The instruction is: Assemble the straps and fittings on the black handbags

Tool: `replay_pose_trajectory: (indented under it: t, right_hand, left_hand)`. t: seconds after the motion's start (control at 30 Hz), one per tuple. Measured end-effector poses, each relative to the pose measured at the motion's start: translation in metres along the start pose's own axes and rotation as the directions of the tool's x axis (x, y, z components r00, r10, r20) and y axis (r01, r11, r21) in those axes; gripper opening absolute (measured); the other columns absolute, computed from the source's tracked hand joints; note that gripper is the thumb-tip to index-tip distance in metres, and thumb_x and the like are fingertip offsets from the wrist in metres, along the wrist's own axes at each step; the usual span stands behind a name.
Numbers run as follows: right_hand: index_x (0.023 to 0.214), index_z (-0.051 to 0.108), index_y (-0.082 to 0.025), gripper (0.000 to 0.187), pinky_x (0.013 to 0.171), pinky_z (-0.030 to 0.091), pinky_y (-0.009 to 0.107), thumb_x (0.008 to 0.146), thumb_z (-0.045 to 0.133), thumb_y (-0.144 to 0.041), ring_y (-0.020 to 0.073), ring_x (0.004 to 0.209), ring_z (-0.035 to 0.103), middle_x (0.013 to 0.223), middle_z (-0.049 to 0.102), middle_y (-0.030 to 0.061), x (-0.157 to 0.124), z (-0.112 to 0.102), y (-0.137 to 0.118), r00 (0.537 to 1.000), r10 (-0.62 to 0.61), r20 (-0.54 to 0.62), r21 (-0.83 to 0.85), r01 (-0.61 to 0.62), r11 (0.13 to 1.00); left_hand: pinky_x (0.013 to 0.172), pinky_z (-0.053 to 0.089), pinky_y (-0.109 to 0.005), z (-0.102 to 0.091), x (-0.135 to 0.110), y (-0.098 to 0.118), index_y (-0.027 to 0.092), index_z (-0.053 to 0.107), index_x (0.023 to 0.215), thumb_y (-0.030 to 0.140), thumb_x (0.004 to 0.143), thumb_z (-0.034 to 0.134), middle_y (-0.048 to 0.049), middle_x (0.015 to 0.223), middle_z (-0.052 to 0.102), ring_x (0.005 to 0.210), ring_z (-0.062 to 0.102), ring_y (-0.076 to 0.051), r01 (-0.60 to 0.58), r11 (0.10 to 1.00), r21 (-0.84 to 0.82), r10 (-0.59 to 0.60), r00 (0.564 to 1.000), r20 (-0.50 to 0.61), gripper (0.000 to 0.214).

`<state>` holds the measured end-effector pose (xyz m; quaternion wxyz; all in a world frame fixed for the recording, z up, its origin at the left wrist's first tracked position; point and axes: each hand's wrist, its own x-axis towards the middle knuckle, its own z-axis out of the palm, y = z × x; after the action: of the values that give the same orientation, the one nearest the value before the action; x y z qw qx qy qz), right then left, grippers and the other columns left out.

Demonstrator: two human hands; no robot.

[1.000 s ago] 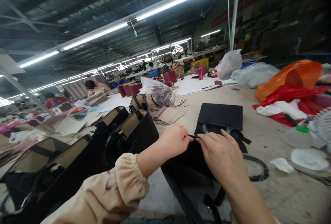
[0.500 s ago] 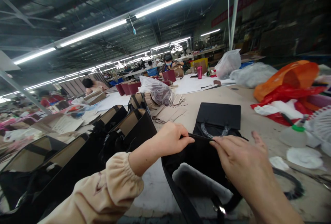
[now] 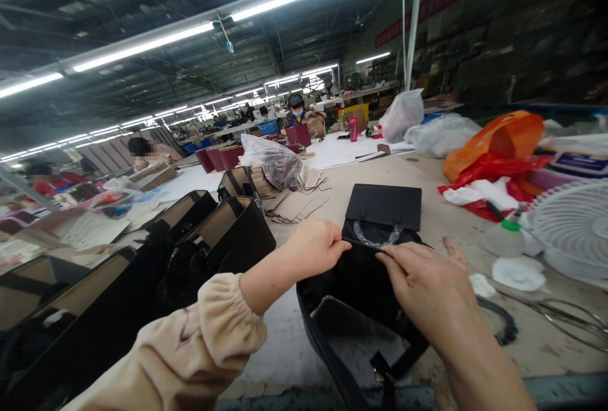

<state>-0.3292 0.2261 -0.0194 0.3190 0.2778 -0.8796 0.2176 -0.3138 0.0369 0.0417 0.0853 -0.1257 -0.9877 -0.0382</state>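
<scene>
A black bag (image 3: 351, 297) stands open on the worktable right in front of me, a grey lining showing inside it. My left hand (image 3: 311, 249), in a beige sleeve, is closed in a pinch on the far rim of the bag's mouth. My right hand (image 3: 427, 287) pinches the same rim a little to the right, its other fingers spread. Behind the bag lies a flat black bag (image 3: 384, 207) with a clear wrapped handle.
A row of open black boxes (image 3: 223, 233) runs along the left. Cardboard pieces (image 3: 294, 205) and a plastic sack (image 3: 275, 164) lie further back. At the right are a white fan (image 3: 572, 230), a green-capped bottle (image 3: 506, 237), scissors (image 3: 565, 319) and orange and red bags (image 3: 498, 151). Other people sit far off.
Both hands have pulled the bag's mouth apart, so the lining inside now shows. My view has shifted right, bringing the fan into sight.
</scene>
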Motion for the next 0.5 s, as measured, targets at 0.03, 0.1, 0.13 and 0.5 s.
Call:
replay_pose_trajectory:
  t: [0.03,0.1,0.13,0.5]
  right_hand:
    - [0.082,0.066,-0.023,0.017,0.099,0.02,0.045,0.085,0.049,-0.026,0.0167,0.072,0.062,0.079,0.068,0.0003,0.0,0.0,0.0,1.0,0.001,0.0,0.001,-0.001,1.0]
    - [0.082,0.066,-0.024,0.016,0.099,0.02,0.046,0.085,0.05,-0.026,0.017,0.072,0.062,0.08,0.068,-0.0001,0.0,0.0,0.0,1.0,0.0,0.007,0.0,0.0,1.0]
    - [0.082,0.066,-0.024,0.016,0.099,0.021,0.046,0.085,0.05,-0.026,0.017,0.072,0.062,0.079,0.068,-0.0003,0.0,0.0,0.0,1.0,0.0,0.008,-0.002,0.0,1.0]
    - [0.111,0.06,-0.017,0.033,0.086,0.039,0.038,0.085,0.049,-0.033,0.0199,0.079,0.062,0.091,0.069,0.0068,0.006,-0.005,-0.016,0.994,-0.103,0.047,-0.059,0.106,0.993]
  left_hand:
    - [0.053,0.03,-0.025,0.0,0.0,0.0,0.016,0.066,0.064,0.039,0.083,0.051,-0.0031,0.062,0.063,0.057,0.053,-0.014,0.003,1.0,0.004,-0.003,1.0,0.002,0.034]
    - [0.053,0.03,-0.025,0.001,0.0,0.001,0.016,0.066,0.063,0.04,0.083,0.051,-0.0032,0.061,0.063,0.057,0.053,-0.014,0.006,1.0,0.011,-0.006,1.0,-0.001,0.034]
    - [0.053,0.03,-0.025,0.001,0.0,0.0,0.016,0.066,0.063,0.04,0.082,0.051,-0.0033,0.061,0.063,0.057,0.053,-0.014,0.011,1.0,0.014,-0.011,1.0,-0.005,0.034]
    - [0.055,0.035,-0.025,0.001,-0.008,0.002,0.015,0.067,0.067,0.036,0.084,0.049,-0.005,0.064,0.064,0.06,0.056,-0.016,0.053,0.998,0.021,-0.054,0.999,0.008,0.032]
